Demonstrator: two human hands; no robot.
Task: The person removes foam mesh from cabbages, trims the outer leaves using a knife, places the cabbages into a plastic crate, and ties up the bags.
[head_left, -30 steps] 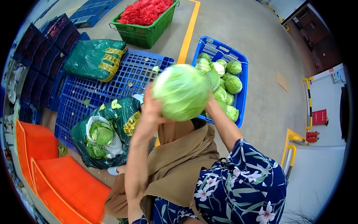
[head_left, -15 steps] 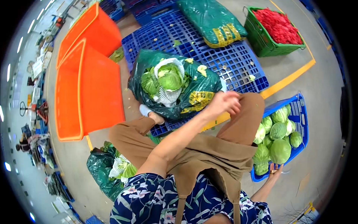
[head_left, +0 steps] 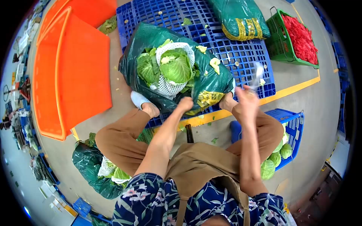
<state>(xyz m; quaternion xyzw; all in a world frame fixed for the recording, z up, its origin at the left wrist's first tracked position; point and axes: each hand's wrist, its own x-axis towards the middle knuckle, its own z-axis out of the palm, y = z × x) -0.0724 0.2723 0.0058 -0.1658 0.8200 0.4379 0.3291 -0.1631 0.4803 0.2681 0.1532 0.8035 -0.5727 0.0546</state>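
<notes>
My left hand (head_left: 185, 105) is closed on the lower edge of a green plastic bag (head_left: 130, 56). On that bag lies a cabbage (head_left: 175, 67) partly wrapped in white foam net (head_left: 166, 88), with loose leaves around it. My right hand (head_left: 247, 100) is closed above my right knee, to the right of the bag. A pale, blurred object (head_left: 258, 76) sticks up from it; motion smears its shape. Right of my knee stands a blue crate (head_left: 295, 137) of cabbages (head_left: 268, 169), partly hidden by my leg.
Orange bins (head_left: 83, 71) stand at the left. A blue pallet (head_left: 166, 19) lies under the bag and bears another green bag (head_left: 241, 19). A green crate (head_left: 281, 43) of red netting (head_left: 299, 39) is at the upper right. One more green bag (head_left: 85, 165) sits at the lower left.
The large cabbage first held in both hands is out of them. My left hand has come down to the bag. My right hand has moved from the blue crate to above my knee with the pale object.
</notes>
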